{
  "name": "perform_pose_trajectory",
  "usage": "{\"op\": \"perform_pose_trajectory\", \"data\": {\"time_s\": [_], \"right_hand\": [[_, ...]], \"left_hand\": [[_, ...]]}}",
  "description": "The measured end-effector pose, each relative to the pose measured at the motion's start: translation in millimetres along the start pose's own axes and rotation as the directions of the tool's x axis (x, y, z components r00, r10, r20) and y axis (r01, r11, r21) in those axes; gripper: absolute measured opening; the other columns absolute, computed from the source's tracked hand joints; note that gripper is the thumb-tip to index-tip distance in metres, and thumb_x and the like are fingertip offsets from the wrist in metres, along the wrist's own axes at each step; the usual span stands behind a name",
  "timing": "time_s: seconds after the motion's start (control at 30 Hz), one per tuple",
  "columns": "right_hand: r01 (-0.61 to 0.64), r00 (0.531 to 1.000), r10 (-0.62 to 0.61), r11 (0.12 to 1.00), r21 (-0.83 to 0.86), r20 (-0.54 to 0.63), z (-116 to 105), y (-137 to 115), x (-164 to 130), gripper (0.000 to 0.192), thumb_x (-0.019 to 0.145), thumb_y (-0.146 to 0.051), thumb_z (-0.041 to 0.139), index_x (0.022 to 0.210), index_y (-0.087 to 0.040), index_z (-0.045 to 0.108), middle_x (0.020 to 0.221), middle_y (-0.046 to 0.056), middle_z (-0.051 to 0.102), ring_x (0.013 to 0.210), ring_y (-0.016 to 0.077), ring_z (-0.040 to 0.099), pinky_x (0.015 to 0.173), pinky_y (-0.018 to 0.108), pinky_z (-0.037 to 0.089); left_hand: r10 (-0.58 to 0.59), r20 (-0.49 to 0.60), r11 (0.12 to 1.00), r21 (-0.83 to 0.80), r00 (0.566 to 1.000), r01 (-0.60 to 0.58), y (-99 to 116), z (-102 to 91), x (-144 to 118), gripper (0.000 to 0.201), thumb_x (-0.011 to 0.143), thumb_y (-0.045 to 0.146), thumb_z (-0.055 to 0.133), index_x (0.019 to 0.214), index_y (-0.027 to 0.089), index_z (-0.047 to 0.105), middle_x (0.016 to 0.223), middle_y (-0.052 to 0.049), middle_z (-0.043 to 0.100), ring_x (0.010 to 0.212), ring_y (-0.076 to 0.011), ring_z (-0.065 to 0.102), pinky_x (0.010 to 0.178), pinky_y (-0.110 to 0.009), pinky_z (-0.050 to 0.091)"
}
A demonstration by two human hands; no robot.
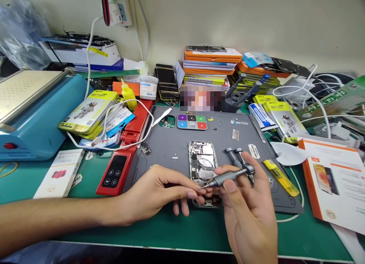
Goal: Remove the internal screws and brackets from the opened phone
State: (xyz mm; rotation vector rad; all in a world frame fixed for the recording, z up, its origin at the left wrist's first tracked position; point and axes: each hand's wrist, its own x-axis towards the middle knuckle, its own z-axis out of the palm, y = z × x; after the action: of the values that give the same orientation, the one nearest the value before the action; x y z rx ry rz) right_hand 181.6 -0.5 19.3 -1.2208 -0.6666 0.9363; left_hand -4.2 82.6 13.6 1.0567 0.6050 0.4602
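Note:
A small grey precision screwdriver [225,178] lies across the fingers of my right hand [249,203], its tip pointing left. My left hand [168,190] pinches at that tip with thumb and fingers; whether a tiny screw sits there is too small to tell. Beneath both hands an opened phone [203,151] rests on the dark grey repair mat [168,146], its inner parts bare and its lower half partly covered by my fingers. Just behind my right hand, two more grey screwdrivers [232,154] lie on the mat, partly hidden.
A colored magnetic screw tray [192,129] and a green circuit board [167,121] lie at the mat's back. On the left are a red folding device [112,174] and a blue machine [37,131]. A white-orange box [333,180] and a yellow packet [281,177] stand right.

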Motion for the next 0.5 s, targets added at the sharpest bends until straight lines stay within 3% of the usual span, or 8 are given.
{"op": "perform_pose_trajectory", "data": {"time_s": [0.2,0.5], "right_hand": [[0.083,0.995,-0.084,0.996,-0.023,-0.057,2.5,0.1,-2.8,0.058,0.098,-0.036,0.082,0.151,-0.041,0.058,0.104,0.002,0.075,0.084,0.0147,0.074,0.069,0.023,0.066],[0.109,0.992,-0.113,0.992,-0.068,-0.064,3.6,1.2,-3.2,0.057,0.099,-0.037,0.082,0.151,-0.042,0.059,0.104,0.002,0.078,0.09,0.0129,0.075,0.078,0.021,0.066]], "left_hand": [[-0.011,-0.01,0.999,-0.045,1.0,0.01,-0.4,-0.9,-0.3,0.014,0.1,0.022,0.081,0.109,0.021,0.092,0.103,-0.009,0.089,0.067,-0.0102,0.078,0.059,-0.013,0.06],[-0.006,-0.004,1.0,-0.006,1.0,0.006,3.0,-0.3,0.5,0.015,0.1,0.022,0.081,0.111,0.022,0.091,0.104,-0.008,0.089,0.067,-0.0092,0.078,0.058,-0.012,0.059]]}}
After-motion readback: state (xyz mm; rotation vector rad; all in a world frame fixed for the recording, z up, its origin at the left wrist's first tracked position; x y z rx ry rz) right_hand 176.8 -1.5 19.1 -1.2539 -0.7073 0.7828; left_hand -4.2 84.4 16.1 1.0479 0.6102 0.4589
